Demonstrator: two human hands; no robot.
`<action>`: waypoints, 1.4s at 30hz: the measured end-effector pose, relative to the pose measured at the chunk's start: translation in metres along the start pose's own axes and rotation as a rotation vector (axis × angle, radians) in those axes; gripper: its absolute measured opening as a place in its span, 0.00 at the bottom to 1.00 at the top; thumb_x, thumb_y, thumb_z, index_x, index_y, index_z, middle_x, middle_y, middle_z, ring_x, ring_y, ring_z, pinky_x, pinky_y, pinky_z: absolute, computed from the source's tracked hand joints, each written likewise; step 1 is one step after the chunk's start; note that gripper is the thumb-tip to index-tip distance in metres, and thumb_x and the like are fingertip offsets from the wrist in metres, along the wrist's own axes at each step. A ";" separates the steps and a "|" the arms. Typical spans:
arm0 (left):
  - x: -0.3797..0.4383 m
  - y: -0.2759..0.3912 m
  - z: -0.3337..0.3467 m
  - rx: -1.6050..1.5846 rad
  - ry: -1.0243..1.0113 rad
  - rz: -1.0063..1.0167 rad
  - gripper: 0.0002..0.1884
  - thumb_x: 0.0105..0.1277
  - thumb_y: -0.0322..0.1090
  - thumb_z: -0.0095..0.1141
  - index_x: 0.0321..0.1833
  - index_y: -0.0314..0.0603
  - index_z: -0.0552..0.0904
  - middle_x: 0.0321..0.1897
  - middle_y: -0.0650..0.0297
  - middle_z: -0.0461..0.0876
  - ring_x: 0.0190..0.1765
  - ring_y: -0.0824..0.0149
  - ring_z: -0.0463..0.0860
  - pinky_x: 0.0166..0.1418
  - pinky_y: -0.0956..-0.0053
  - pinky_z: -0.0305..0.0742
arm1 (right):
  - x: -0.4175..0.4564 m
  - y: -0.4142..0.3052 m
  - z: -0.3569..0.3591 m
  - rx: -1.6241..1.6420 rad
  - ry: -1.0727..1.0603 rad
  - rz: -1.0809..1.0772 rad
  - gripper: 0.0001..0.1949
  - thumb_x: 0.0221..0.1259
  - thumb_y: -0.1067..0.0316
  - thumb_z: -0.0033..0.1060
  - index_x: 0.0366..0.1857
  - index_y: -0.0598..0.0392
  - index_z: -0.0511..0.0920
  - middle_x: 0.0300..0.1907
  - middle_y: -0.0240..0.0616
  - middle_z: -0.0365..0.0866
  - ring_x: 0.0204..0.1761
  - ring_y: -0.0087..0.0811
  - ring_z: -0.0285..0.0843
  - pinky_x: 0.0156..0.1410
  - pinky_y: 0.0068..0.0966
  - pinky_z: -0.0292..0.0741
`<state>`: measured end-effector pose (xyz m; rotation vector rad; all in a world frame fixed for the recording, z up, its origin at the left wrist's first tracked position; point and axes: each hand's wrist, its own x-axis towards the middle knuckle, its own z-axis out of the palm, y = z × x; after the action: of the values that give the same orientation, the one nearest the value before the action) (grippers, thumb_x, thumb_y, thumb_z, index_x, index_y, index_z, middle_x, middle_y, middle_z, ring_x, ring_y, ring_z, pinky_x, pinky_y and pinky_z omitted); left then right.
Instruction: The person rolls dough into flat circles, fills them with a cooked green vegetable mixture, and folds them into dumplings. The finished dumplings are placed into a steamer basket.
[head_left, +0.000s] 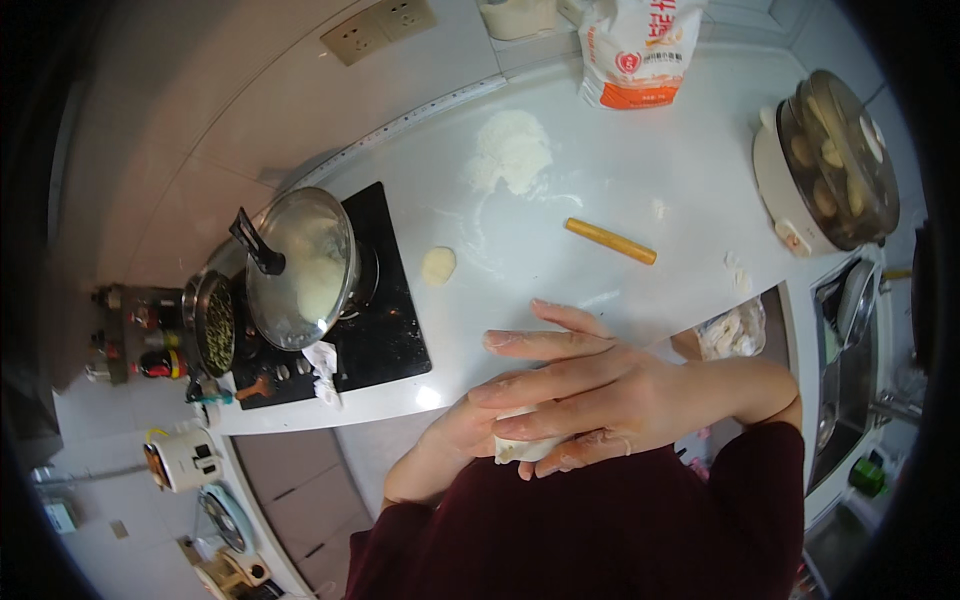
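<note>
A lump of pale dough (517, 449) sits between my two hands in front of my dark red shirt, near the counter's front edge. My left hand (469, 427) lies underneath, mostly covered. Pressed over the dough from above is my right hand (581, 382), fingers stretched out and dusted with flour. Most of the dough is hidden; only its lower left edge shows. On the white counter (517, 277) beyond, a flat round piece of dough (438, 265) lies at the left. A short wooden rolling pin (611, 241) rests farther right, with a heap of flour (514, 150) behind.
A glass-lidded pot (304, 270) and a pan of chopped greens (216, 322) stand on the black cooktop (394, 300). A flour bag (639, 64) stands at the back. At right are a lidded electric cooker (832, 165) holding food and a sink (847, 375).
</note>
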<state>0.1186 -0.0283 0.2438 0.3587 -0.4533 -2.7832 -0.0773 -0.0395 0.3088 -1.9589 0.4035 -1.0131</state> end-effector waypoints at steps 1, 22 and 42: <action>0.000 0.000 0.000 -0.001 0.005 -0.004 0.27 0.76 0.52 0.39 0.66 0.35 0.67 0.50 0.49 0.79 0.44 0.54 0.86 0.27 0.70 0.85 | 0.001 -0.001 -0.003 -0.046 -0.015 -0.022 0.15 0.54 0.63 0.69 0.47 0.46 0.84 0.63 0.31 0.76 0.75 0.42 0.55 0.78 0.52 0.46; -0.005 0.003 0.002 -0.101 -0.034 0.130 0.29 0.75 0.55 0.38 0.62 0.33 0.69 0.46 0.50 0.79 0.37 0.54 0.86 0.21 0.73 0.83 | -0.007 0.004 -0.010 -0.225 0.224 -0.137 0.11 0.54 0.56 0.67 0.35 0.49 0.79 0.59 0.36 0.76 0.71 0.46 0.62 0.66 0.47 0.67; -0.002 0.004 0.010 -0.244 -0.117 0.145 0.29 0.77 0.53 0.32 0.62 0.30 0.68 0.47 0.44 0.76 0.43 0.44 0.83 0.21 0.71 0.84 | -0.017 0.020 -0.010 -0.203 0.175 -0.156 0.09 0.59 0.59 0.66 0.35 0.51 0.85 0.54 0.39 0.81 0.72 0.48 0.61 0.69 0.47 0.63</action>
<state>0.1187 -0.0285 0.2544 0.1033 -0.1545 -2.6854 -0.0935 -0.0462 0.2871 -2.1153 0.4709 -1.2925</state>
